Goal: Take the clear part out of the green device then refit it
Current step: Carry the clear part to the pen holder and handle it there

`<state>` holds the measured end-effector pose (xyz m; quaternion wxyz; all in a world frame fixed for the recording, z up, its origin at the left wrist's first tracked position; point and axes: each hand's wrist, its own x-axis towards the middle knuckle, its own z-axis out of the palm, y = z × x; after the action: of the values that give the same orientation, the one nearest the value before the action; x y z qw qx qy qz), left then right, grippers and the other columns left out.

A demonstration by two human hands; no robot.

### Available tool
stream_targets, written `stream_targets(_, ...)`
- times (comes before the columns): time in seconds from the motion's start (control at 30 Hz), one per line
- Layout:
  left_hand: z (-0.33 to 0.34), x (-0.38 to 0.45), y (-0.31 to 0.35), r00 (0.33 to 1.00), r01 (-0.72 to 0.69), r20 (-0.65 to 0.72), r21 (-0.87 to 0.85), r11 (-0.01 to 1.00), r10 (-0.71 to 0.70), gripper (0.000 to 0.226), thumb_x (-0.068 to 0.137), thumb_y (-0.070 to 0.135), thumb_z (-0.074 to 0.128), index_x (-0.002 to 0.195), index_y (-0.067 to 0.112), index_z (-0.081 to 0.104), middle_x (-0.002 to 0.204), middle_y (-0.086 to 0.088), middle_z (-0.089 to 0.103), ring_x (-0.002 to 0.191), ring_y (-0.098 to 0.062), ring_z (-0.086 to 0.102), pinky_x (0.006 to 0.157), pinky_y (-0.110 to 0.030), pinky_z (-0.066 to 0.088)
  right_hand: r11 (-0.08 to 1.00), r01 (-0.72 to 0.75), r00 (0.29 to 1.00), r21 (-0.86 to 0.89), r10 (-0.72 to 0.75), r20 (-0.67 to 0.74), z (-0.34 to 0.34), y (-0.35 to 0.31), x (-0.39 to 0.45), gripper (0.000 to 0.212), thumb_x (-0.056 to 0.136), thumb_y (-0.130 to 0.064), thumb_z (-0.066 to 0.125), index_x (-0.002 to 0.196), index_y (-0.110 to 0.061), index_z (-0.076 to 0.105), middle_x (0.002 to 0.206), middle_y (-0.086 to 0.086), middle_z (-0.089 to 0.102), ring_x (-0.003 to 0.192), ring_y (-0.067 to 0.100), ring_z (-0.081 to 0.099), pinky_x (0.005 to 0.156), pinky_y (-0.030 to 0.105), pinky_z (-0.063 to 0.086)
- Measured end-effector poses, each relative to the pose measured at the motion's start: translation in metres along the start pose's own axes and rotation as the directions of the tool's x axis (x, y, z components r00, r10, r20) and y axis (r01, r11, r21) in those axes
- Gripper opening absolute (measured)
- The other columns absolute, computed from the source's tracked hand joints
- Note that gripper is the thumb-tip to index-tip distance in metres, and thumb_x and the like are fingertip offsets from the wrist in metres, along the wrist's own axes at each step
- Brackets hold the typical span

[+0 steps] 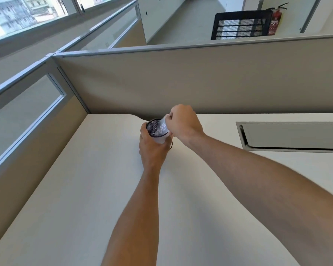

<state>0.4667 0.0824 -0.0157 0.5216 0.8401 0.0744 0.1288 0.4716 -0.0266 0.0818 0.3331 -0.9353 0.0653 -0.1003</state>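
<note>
A black mesh cup [152, 125] stands on the white desk [104, 189] near the back partition. My left hand [152, 150] wraps around its near side. My right hand [183, 123] pinches the top edge of a clear, frosted piece [162, 124] that leans over the cup's right rim. White bits [158, 133] show inside the cup. No green device can be made out; my hands hide the cup's lower part.
A beige partition [200, 81] closes the desk at the back and left. A grey cable flap [292, 136] is set into the desk at the right. Beyond the partition are a black mesh chair [240, 25] and a red fire extinguisher [275, 21].
</note>
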Motion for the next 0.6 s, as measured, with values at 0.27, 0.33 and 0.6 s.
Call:
stream_targets(0.27, -0.003, 0.001, -0.001, 1.0, -0.003, 0.009, 0.057, 0.998, 0.002, 0.081, 0.067, 0.045, 0.085, 0.134, 0.042, 0.04, 0.12, 0.013, 0.065, 0.107, -0.015, 0.065, 0.09, -0.043, 0.059, 0.732, 0.531, 0.843, -0.426, -0.506, 0.181, 0.002, -0.005, 0.005, 0.015, 0.089, -0.007, 0.055, 0.076, -0.014, 0.053, 0.076, 0.003, 0.048, 0.063, 0.029, 0.047, 0.05, 0.03, 0.025)
stream_targets(0.33, -0.005, 0.002, 0.0, 1.0, 0.004, 0.016, 0.085, 0.996, -0.006, 0.078, 0.066, 0.05, 0.083, 0.131, 0.041, 0.041, 0.117, 0.012, 0.067, 0.104, -0.017, 0.066, 0.088, -0.045, 0.059, 0.595, 0.63, 0.761, -0.499, -0.599, 0.247, 0.002, -0.005, 0.005, 0.01, 0.089, -0.007, 0.054, 0.087, -0.012, 0.062, 0.085, 0.005, 0.055, 0.066, 0.028, 0.051, 0.052, 0.032, 0.028)
stream_targets(0.6, -0.007, 0.003, 0.003, 1.0, 0.002, 0.025, 0.124, 0.992, -0.005, 0.075, 0.067, 0.053, 0.079, 0.13, 0.041, 0.041, 0.115, 0.011, 0.069, 0.102, -0.019, 0.067, 0.086, -0.046, 0.06, 0.493, 0.698, 0.681, -0.52, -0.683, 0.266, -0.007, -0.002, -0.006, 0.013, 0.085, -0.009, 0.053, 0.08, -0.011, 0.065, 0.08, 0.006, 0.06, 0.061, 0.026, 0.049, 0.048, 0.027, 0.02)
